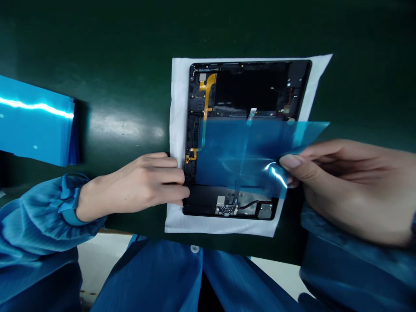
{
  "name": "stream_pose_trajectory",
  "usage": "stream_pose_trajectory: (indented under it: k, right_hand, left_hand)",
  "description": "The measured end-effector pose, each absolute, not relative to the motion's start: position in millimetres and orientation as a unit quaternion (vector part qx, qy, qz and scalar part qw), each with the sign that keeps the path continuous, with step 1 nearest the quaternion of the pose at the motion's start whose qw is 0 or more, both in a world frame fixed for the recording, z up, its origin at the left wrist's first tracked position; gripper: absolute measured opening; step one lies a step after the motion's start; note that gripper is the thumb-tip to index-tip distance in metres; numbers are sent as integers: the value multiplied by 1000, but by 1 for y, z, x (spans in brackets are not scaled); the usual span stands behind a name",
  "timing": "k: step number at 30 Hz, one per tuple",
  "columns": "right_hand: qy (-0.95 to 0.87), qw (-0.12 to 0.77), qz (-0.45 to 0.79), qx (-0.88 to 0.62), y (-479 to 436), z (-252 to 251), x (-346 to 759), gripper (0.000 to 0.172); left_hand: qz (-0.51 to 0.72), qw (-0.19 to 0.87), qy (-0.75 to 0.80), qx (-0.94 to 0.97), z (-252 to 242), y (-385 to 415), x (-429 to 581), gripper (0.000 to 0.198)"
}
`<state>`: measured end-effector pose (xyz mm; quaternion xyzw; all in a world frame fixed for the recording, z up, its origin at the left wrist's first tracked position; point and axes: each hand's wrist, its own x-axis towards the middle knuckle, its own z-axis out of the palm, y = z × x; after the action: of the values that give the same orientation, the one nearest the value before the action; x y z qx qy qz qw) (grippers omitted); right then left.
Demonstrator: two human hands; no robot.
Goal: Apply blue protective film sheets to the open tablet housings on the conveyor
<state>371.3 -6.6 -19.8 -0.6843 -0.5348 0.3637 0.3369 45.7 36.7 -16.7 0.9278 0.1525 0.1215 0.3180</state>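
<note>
An opened tablet (247, 89) lies on a white sheet (221, 225), its dark inside with an orange ribbon cable (206, 99) and a small circuit board (226, 209) facing up. My left hand (146, 182) has its curled fingers closed on the tablet's lower left edge. Between thumb and fingers, my right hand (318, 173) pinches a see-through blue film (227, 151) by its right side. The film spreads over the middle of the tablet, bent near my thumb. Whether its far side touches the parts beneath I cannot tell.
A stack of shiny blue sheets (35, 125) lies at the left of the dark green table (130, 99). The table's front edge runs close to my body, below the tablet.
</note>
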Motion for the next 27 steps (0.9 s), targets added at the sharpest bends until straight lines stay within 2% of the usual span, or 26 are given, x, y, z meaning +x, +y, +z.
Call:
stream_pose_trajectory:
  k: [6,18,27]
  right_hand:
    - [-537,344,363,-679,-8,-21,372,13]
    - [-538,350,376,-669,-8,-27,375,11]
    - [-532,338,385,-674,-3,-23,372,10]
  left_hand:
    - [119,323,151,927,-15,37,46,15]
    - [112,300,157,934,-17,37,46,27]
    - [120,299,155,934,-19,35,45,22]
